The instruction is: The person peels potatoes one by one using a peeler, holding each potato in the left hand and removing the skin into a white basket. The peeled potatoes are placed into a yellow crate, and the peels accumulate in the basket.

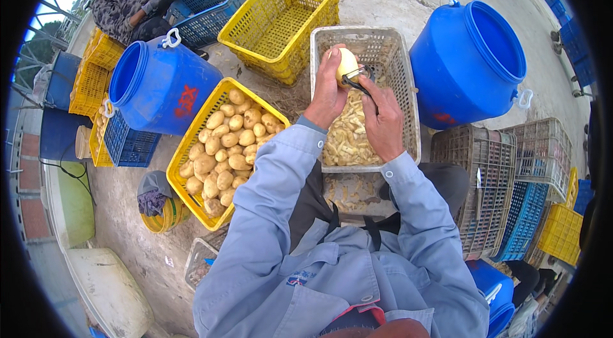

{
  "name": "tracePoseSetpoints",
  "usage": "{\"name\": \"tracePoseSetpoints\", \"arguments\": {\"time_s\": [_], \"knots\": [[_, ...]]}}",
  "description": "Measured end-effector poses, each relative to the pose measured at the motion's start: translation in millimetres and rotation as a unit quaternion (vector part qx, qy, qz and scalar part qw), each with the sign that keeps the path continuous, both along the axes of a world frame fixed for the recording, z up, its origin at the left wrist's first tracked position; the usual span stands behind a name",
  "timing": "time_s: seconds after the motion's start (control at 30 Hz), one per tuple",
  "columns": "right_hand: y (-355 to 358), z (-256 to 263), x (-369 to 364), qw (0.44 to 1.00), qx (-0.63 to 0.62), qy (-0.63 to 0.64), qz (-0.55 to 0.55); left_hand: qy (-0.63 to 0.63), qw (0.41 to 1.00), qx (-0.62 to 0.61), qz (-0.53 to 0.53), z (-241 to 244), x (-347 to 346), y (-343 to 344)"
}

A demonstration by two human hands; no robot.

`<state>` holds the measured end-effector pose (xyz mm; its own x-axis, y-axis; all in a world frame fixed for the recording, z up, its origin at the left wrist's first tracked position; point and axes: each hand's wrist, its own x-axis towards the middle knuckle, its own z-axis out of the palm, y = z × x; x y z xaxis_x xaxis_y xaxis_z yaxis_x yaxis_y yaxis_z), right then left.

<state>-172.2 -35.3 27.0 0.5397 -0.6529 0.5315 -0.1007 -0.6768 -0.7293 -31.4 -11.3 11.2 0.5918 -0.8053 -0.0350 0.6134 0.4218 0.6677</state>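
My left hand (330, 91) grips a pale peeled potato (346, 64) above a grey plastic crate (413, 98). In my right hand (384, 115) is a black-handled vegetable peeler (357, 78), its metal blade against the lower right side of the potato. Potato peelings (352, 134) lie heaped in the grey crate below both hands. To the left, a yellow crate (178, 189) holds many unpeeled potatoes (222, 146). My right palm hides part of the peeler's handle.
An open blue barrel (445, 65) stands right of the grey crate, another blue barrel (177, 81) at the left. Beyond is a yellow crate (306, 36). Stacked crates (474, 189) flank my right side. Another person (127, 12) sits at the upper left. Scraps lie on the floor between my legs.
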Motion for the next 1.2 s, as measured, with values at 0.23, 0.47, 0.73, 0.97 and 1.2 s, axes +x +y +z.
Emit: {"name": "tracePoseSetpoints", "arguments": {"time_s": [0.23,0.47,0.73,0.97,1.2], "knots": [[2,1,1,0.999,-0.028,0.03,-0.001,-0.022,0.999,0.016,0.025,-4,1,-1],[12,-20,-2,0.999,-0.028,0.024,-0.01,0.014,0.998,0.049,0.032,-10,-2,1],[6,-52,-26,0.991,0.117,0.059,0.017,0.117,0.992,-0.02,0.032,6,22,2],[-1,-1,2,0.997,0.057,-0.021,0.042,0.138,0.99,-0.006,0.021,2,21,3],[-6,2,17,0.997,0.043,-0.032,0.047,0.139,0.99,-0.02,0.006,1,15,1]]}}
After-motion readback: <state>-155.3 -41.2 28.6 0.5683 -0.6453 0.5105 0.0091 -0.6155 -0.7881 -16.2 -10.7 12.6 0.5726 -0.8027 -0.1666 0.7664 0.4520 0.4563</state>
